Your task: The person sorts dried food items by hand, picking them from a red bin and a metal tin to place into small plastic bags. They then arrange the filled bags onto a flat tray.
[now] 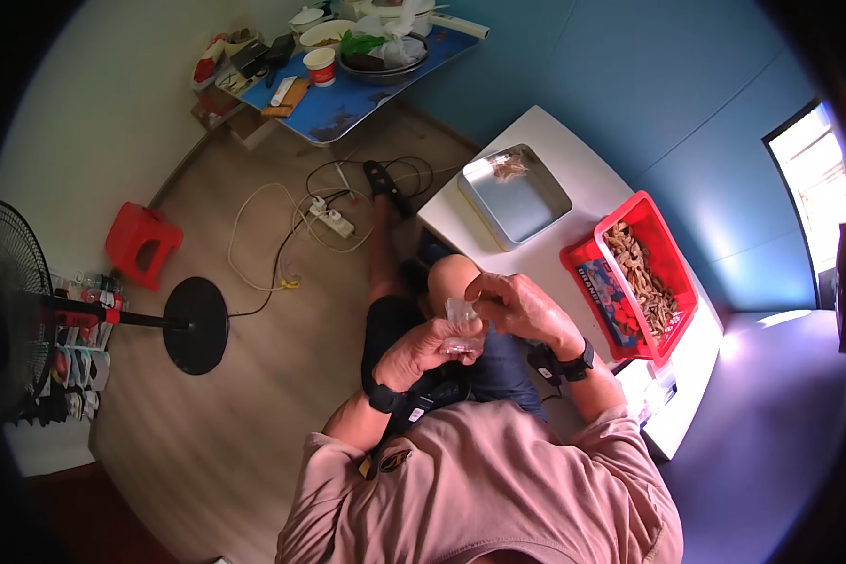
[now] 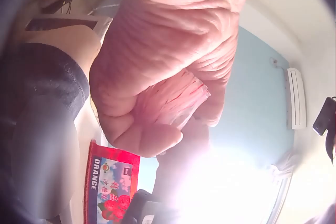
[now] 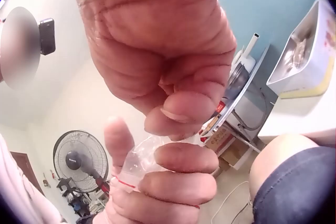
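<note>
A small clear plastic zip bag (image 1: 461,315) with a red line along one edge is in my left hand (image 1: 427,350). The left thumb and curled fingers grip the bag (image 3: 137,163), as the right wrist view shows from close by. My right hand (image 1: 528,308) is just above, its fingers bunched together and pinching at the bag's upper end. In the left wrist view the bag (image 2: 176,98) bulges between thumb and fingers, and the palm hides part of it. Both hands are over my lap.
On the white table to the right are a metal tin (image 1: 515,202) with a small packet inside and a red basket (image 1: 573,256) of brown dried pieces. A blue table (image 1: 348,117) holds bowls and a cup. A power strip (image 1: 331,218), red stool (image 1: 141,244) and fan (image 1: 195,324) stand around.
</note>
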Demonstrator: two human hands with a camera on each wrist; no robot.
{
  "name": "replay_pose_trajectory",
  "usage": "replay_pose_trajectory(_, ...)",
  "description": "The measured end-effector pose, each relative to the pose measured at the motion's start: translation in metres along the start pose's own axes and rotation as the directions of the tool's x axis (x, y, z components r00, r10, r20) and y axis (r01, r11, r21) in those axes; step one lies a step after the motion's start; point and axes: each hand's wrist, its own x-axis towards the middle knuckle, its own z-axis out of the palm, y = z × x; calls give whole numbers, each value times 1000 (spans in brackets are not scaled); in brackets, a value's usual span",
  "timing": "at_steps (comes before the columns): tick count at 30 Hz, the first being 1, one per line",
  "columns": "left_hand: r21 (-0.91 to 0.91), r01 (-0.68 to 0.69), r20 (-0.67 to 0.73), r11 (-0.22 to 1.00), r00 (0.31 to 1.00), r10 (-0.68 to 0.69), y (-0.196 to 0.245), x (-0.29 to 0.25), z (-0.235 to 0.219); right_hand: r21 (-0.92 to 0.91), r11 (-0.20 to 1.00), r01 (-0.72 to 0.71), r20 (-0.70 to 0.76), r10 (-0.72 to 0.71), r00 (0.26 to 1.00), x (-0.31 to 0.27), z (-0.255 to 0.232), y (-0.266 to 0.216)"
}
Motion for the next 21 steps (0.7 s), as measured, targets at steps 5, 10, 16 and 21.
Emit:
replay_pose_trajectory(5, 68, 25, 36, 997, 999, -27, -1, -3, 4, 43, 998, -46, -8, 46, 999, -2, 8, 7)
replay_pose_trajectory(10, 84, 65, -32, 994, 998, -62, -5, -2, 4, 122, 989, -88, -53, 95, 994, -10, 3, 15)
replay_pose_trajectory(16, 32, 144, -18, 989, 989, -144, 4, 0, 12, 90, 987, -136, 51, 131, 990, -12, -1, 13)
replay_pose_trajectory(21, 47, 159, -54, 986, 986, -156, 5, 5, 8, -36, 998, 45, 29, -44, 999, -5, -1, 33)
